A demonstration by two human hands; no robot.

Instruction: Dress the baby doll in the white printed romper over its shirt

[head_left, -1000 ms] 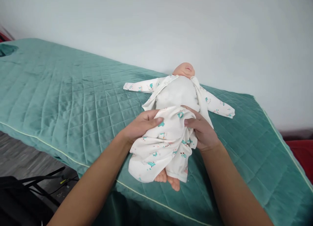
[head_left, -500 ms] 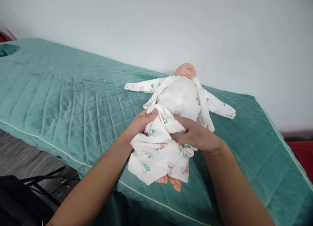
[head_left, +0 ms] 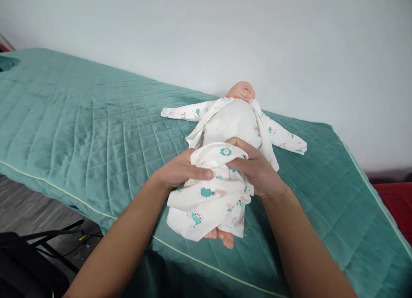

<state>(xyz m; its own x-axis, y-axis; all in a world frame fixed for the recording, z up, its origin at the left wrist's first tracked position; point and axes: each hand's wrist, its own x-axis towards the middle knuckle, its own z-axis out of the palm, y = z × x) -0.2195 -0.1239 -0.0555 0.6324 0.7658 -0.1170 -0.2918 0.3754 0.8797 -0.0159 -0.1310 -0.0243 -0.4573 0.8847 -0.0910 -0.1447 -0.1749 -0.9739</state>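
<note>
A baby doll [head_left: 232, 124] lies on its back, its feet [head_left: 222, 235] toward me. Its printed white jacket [head_left: 206, 122] hangs open over a white torso, sleeves spread to both sides. White baby pants [head_left: 206, 216] with teal and pink prints lie bunched over the legs, toes showing below the hems. My left hand [head_left: 185, 169] grips the left side of the waistband, thumb on top of the fabric. On the right side, my right hand [head_left: 254, 165] pinches the waistband between thumb and fingers. Some fingertips are hidden under the cloth.
The doll rests near the front edge of a bed with a quilted green cover [head_left: 112, 139]. A pale wall [head_left: 206, 36] rises behind it. Red objects [head_left: 395, 203] stand at the far right, and a black chair-like item [head_left: 28, 263] is at lower left.
My right hand has come up and out to the right side of the waistband. My left thumb has shifted lower on the fabric. The waistband now lies wider across the doll's lower belly.
</note>
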